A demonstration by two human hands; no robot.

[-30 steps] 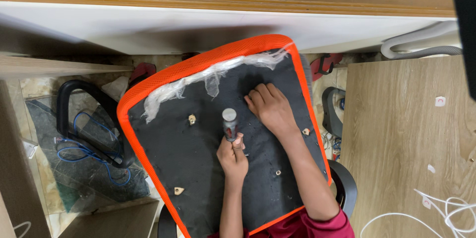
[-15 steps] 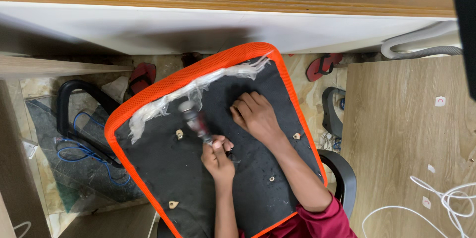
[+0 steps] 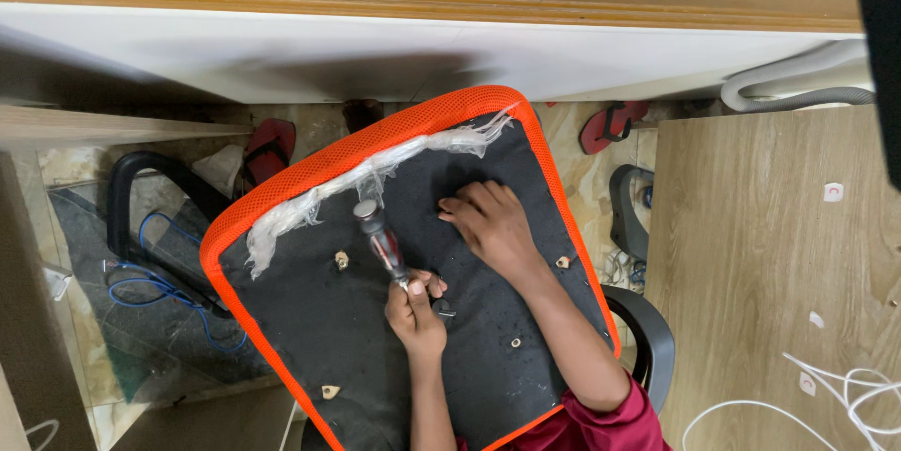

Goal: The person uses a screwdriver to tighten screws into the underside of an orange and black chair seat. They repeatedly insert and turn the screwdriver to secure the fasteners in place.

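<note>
1. While the left hand (image 3: 416,312) keeps its fingers clenched around the screwdriver (image 3: 380,244), tilted over the upturned chair seat (image 3: 310,320), the tip may slip off.
2. Right hand (image 3: 493,226) lies released, flat on the seat, beside the tool's path.
3. Count: one screwdriver, one seat, two red sandals (image 3: 267,149).

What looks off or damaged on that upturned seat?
Torn clear plastic wrap hangs in shreds along the orange mesh rim of the black seat underside. The seat sits tilted. Left hand grips a screwdriver, leaning; right hand lies flat on the seat. Sandals lie scattered below.
</note>
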